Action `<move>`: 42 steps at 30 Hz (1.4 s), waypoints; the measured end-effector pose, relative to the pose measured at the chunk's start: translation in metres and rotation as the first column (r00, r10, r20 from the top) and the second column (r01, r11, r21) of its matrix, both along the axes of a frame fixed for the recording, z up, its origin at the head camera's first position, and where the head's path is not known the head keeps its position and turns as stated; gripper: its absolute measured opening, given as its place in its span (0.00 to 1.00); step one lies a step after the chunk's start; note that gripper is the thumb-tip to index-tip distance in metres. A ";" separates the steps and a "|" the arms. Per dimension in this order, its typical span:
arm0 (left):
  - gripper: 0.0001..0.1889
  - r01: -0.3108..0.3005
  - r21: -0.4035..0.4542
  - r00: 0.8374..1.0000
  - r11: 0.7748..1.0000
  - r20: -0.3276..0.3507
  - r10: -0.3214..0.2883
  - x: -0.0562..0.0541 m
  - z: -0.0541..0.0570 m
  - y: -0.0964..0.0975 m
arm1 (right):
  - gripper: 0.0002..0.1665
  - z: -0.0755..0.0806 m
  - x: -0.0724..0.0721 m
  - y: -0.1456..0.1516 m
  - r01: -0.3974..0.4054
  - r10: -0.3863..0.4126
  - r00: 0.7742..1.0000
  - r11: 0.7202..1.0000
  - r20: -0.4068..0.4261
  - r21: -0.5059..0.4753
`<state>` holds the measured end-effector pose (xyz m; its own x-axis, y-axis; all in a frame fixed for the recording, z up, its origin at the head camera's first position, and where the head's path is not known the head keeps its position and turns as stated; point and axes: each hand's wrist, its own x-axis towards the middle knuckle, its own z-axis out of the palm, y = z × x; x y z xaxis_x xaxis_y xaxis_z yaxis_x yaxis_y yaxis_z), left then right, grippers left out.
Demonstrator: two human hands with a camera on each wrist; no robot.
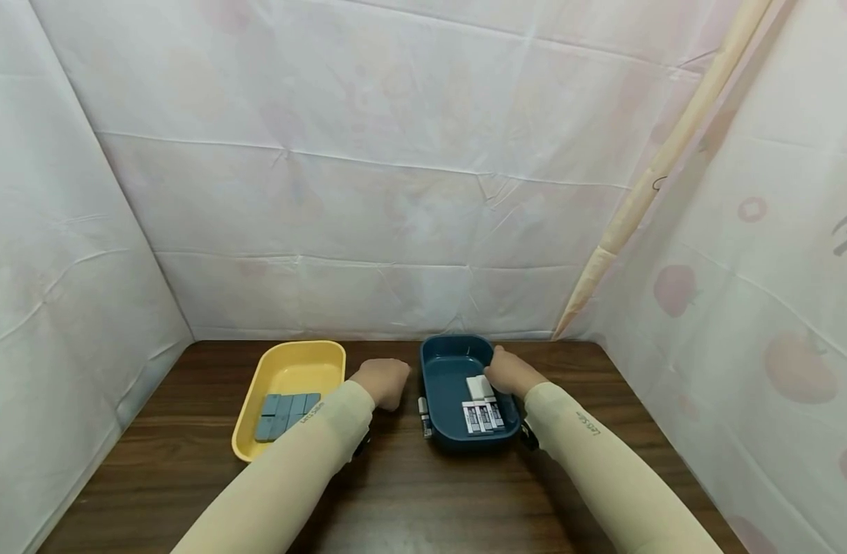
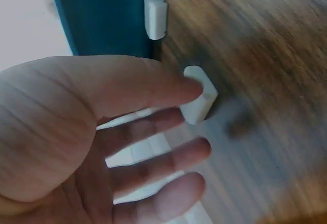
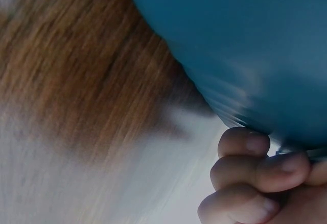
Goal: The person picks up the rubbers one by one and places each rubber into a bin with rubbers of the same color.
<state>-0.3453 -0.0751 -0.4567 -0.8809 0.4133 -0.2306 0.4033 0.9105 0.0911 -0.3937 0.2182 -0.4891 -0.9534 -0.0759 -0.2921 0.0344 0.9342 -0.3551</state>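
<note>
My left hand is left of the blue tray. In the left wrist view, its thumb and index finger pinch a small white eraser just above the wooden table, the other fingers being extended. Two more erasers are lined up along the tray's left outer side. At the tray's right rim, my right hand grips the edge; its curled fingers show against the outer wall in the right wrist view. Inside the tray lie sleeved erasers with dark printing, and plain white pieces.
A yellow tray holding several grey-blue blocks stands on the left of the dark wooden table. Pale printed sheets hang behind and at both sides. A wrapped pole slants down at the back right.
</note>
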 end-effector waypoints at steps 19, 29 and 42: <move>0.13 -0.027 0.058 0.994 0.998 -0.106 0.033 -0.007 -0.011 -0.005 | 0.47 0.000 -0.001 0.000 0.019 -0.018 1.000 1.000 -0.010 0.011; 0.11 -0.073 0.268 0.956 0.961 -0.257 0.144 -0.010 0.010 -0.005 | 0.48 0.002 0.000 -0.004 0.037 -0.037 0.999 0.999 0.003 0.003; 0.11 0.032 0.328 0.949 0.944 -0.305 0.074 -0.009 0.006 0.050 | 0.47 0.005 0.004 -0.001 0.014 -0.014 1.000 1.000 -0.003 -0.001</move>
<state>-0.3539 -0.0247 -0.4507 -0.8953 0.3992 0.1979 0.4403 0.8603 0.2568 -0.3898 0.2169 -0.4840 -0.9552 -0.0625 -0.2893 0.0469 0.9332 -0.3562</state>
